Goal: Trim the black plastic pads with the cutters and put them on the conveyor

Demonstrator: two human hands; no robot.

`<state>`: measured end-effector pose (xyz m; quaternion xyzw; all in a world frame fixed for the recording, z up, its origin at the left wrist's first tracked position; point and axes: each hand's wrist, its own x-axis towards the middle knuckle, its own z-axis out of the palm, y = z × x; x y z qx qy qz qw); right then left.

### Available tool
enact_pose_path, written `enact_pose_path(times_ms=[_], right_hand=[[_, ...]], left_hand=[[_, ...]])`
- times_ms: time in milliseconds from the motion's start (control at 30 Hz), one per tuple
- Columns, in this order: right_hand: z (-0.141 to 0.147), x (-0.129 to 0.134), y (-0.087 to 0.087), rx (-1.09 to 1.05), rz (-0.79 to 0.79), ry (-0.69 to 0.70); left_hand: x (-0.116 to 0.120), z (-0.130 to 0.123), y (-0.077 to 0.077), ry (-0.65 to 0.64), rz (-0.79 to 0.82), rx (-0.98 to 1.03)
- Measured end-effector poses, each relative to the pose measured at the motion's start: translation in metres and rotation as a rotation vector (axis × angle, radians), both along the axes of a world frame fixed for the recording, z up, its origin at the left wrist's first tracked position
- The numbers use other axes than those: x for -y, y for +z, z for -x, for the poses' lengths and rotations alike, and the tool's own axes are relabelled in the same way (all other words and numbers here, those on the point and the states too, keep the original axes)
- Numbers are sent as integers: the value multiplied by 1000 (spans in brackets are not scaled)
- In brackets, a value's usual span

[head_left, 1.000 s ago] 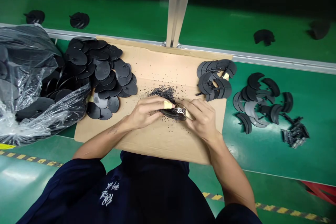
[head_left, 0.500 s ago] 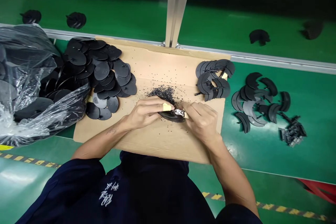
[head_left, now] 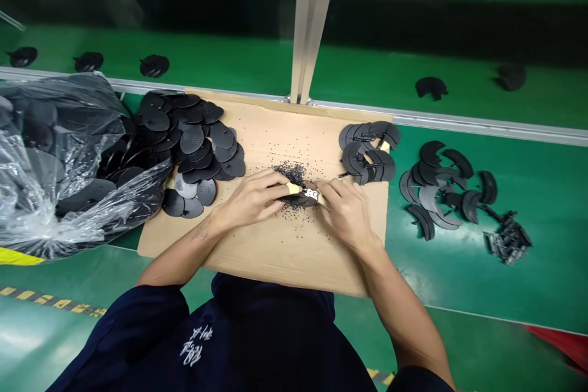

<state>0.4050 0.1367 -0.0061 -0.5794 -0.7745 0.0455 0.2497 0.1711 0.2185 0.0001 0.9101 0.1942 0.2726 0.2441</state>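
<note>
Over the middle of the cardboard (head_left: 257, 251), my left hand (head_left: 252, 199) pinches a black piece (head_left: 302, 201); my right hand (head_left: 346, 208) is closed around a metal-headed tool (head_left: 312, 194). If the tool slips, it could gouge the piece or nick my nearby left hand. The piece appears dark, its outline mostly hidden by hands and tool.

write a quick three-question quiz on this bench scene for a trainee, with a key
1. True or false: the clear plastic bag of black discs lies on the person's left.
2. Which hand holds the metal-headed tool? A) left; B) right; C) neither.
3. Fill in: the small black bits are scattered over a sheet of ____.

Key: 1 true; 2 B, the right hand; 3 cardboard.
</note>
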Motion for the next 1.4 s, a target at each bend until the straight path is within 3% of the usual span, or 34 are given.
enact_pose_path(times_ms=[100, 200, 400, 567, 633, 733, 800, 867, 967, 1067, 1133, 1200, 1300, 1400], right_hand=[[0, 0, 5, -280, 63, 44], [2, 1, 10, -471, 44, 101], [0, -3, 3, -351, -264, 161], [-1, -2, -6, -255, -307, 155], [0, 0, -8, -236, -311, 106], [2, 2, -10, -191, -308, 66], [2, 4, -10, -172, -292, 68], [3, 6, -11, -168, -268, 78], [4, 7, -13, -166, -253, 77], [4, 9, -15, -154, -237, 41], [6, 11, -17, -133, -199, 33], [9, 13, -19, -101, -152, 48], [15, 17, -20, -51, -89, 88], [19, 20, -19, -8, -24, 118]], left_hand=[[-2, -3, 0, 28, 31, 98], [-3, -9, 6, -32, 96, 185], [-17, -18, 30, -141, 231, -17], [-45, -16, 45, -192, 168, -175], [-73, -10, 50, -96, 73, -202], [-136, 0, 55, 281, -61, -272], [-180, 3, 56, 548, -28, -344], [-213, 4, 54, 657, -10, -366], [-235, 7, 48, 746, -5, -377], [-225, 9, 40, 804, -39, -350], [-204, 6, 36, 763, -59, -323], [-178, -3, 34, 632, -53, -316], [-141, -33, 38, 222, -82, -310], [-124, -95, 45, -158, -187, -308]])
